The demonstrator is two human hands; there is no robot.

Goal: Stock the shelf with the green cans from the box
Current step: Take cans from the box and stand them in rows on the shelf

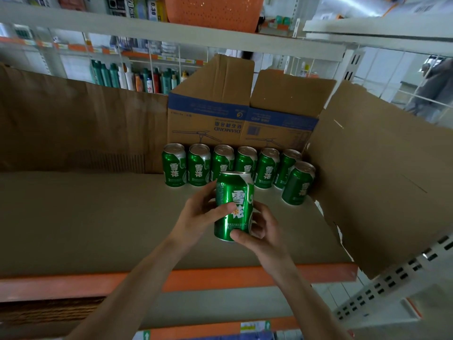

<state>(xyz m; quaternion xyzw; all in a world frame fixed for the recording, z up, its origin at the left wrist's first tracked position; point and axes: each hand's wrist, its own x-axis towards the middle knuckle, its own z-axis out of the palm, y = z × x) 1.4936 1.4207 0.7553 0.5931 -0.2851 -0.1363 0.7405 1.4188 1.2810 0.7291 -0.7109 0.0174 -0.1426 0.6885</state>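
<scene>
Placing step: left hand (193, 217) and right hand (266, 233) grip one green metal can (232, 200); next, probably set upright beside shelved green cans (199, 168).

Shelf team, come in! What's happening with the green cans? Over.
Left hand and right hand grip one green can, upright over the shelf. Seven cans stand at the back before the box. Nothing blocking the front.

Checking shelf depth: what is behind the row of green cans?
A cardboard box with upside-down print stands right behind the row. The held can covers part of the middle cans; the box's inside cannot be seen.
</scene>
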